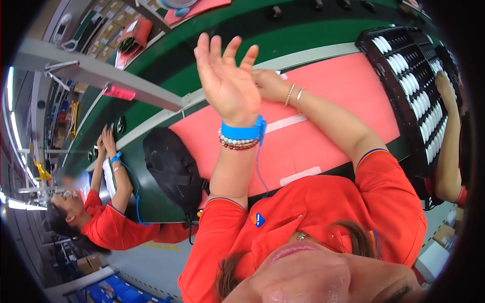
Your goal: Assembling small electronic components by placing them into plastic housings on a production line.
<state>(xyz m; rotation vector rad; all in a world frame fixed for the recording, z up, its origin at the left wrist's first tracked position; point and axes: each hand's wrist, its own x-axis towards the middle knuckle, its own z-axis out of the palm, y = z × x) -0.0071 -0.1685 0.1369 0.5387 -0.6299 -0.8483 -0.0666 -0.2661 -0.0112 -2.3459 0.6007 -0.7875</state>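
Note:
My left hand (228,83) is raised over the far part of the pink mat (333,136), palm showing and fingers spread, with nothing in it. A blue wrist strap (241,131) with a thin cord and several beaded bracelets circle that wrist. Just behind it, my right hand (271,85) rests at the mat's far edge, by the light rail along the green conveyor belt (303,35). My left hand covers its fingertips, so whether it grips anything is hidden. Two thin bracelets are on my right wrist.
A black bag (174,169) lies left of the mat. On the right stands a black rack (404,86) with rows of white pieces, a co-worker's hand (444,86) at it. A grey post (116,81) rises at left. Another co-worker (111,217) works farther left. Small dark parts sit on the belt.

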